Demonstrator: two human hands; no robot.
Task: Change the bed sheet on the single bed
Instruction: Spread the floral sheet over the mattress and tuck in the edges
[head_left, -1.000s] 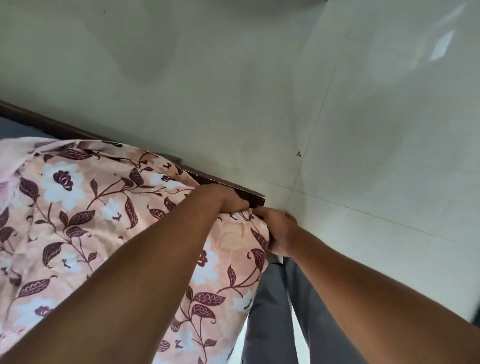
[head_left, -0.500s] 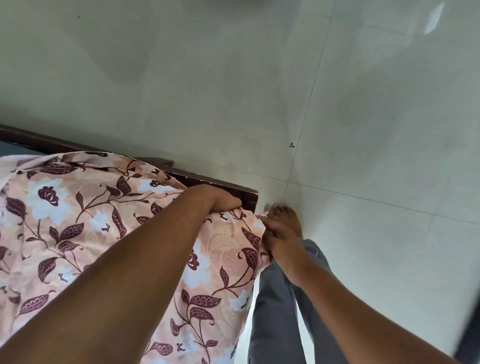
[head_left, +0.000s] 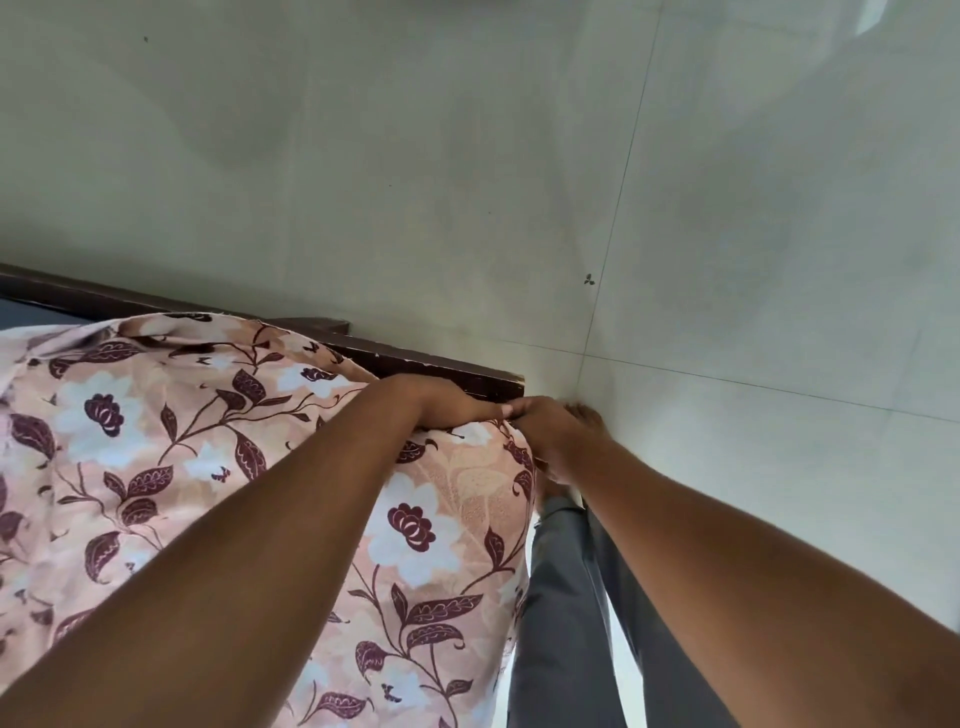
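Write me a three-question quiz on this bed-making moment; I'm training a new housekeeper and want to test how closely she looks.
1. True or false: both hands are at the same corner of the bed.
2. What pattern does the sheet carry? A) plain blue B) maroon flowers and leaves on peach C) green stripes
3. Fill in: the bed frame beside the hands is dark ____.

Key
1. True: the left hand and the right hand meet at the corner of the floral sheet.
2. B.
3. Wood: the bed frame runs along the tiled floor.
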